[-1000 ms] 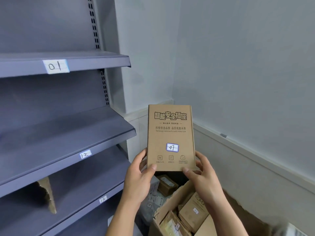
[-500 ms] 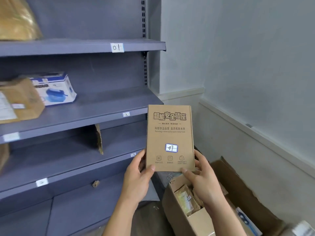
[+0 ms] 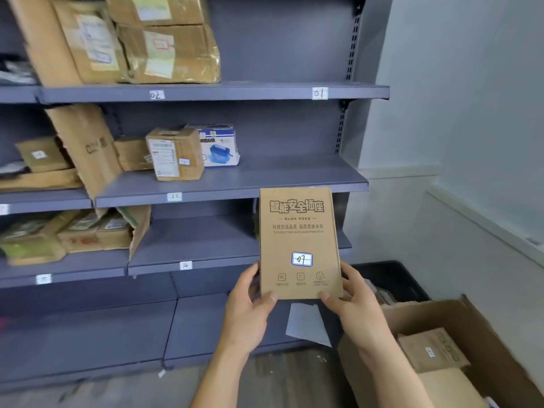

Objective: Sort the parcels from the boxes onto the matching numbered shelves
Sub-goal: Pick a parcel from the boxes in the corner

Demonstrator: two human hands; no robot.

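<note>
A flat brown cardboard parcel point(image 3: 298, 242) stands upright in front of me, its white sticker reading 07. My left hand point(image 3: 250, 304) grips its lower left corner, thumb on the front face. My right hand point(image 3: 356, 304) grips the lower right corner the same way. Behind it rise grey metal shelves point(image 3: 265, 175) with paper tags: 01 point(image 3: 319, 93) and 02 point(image 3: 156, 95) on the upper shelf, 11 point(image 3: 174, 197) on the middle one, 14 point(image 3: 185, 265) below. No 07 tag is in sight.
An open cardboard box point(image 3: 459, 348) with more parcels sits on the floor at the lower right, a black bin point(image 3: 394, 278) behind it. Several parcels fill the left parts of the shelves, among them a blue-and-white carton point(image 3: 219, 145). The right wall is close.
The view has swung left along the shelving, bringing more shelves, tags and stored parcels into sight. Both hands keep the same hold on the parcel.
</note>
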